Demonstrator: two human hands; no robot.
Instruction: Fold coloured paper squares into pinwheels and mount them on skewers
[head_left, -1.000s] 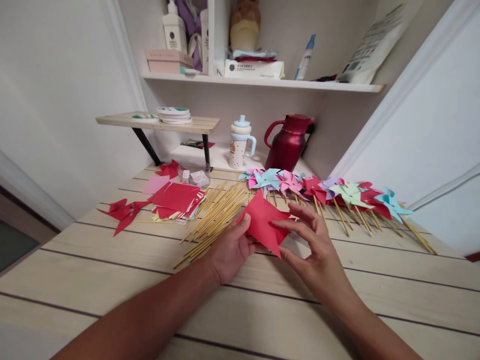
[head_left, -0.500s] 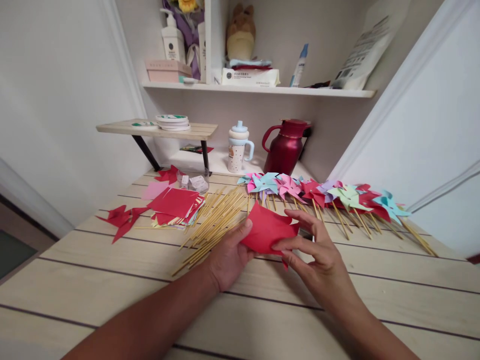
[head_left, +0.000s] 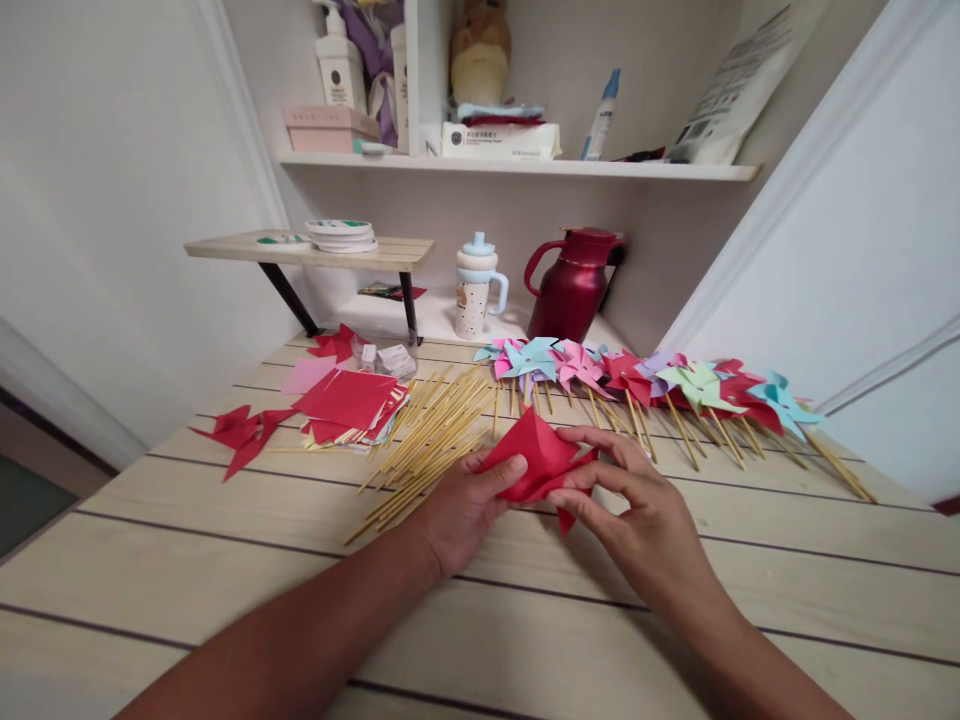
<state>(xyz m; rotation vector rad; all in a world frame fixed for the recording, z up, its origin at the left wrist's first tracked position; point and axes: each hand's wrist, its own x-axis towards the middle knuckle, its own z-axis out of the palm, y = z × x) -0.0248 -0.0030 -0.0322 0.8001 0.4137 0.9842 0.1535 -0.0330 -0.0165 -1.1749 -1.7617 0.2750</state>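
Note:
A sheet of red paper (head_left: 534,450) is held above the table between both hands, its right side folding over and a flap hanging below. My left hand (head_left: 469,505) pinches its left side, thumb on top. The fingers of my right hand (head_left: 626,490) are closed on the right edge of the same paper. Close beyond my left hand lies a heap of thin wooden sticks (head_left: 431,440). Left of the sticks is a stack of square paper sheets (head_left: 349,400), red on top. A red paper pinwheel (head_left: 244,432) lies at the far left.
Finished pinwheels on sticks (head_left: 577,368) lie in a row along the back right. A clear container (head_left: 390,358) with small white pieces stands behind the paper stack. Further back are a cup (head_left: 472,290), a red jug (head_left: 571,285) and a small raised shelf (head_left: 390,252).
The red paper has turned and folded more on its right side, and a corner now points up. My right fingers have drawn closer together on it.

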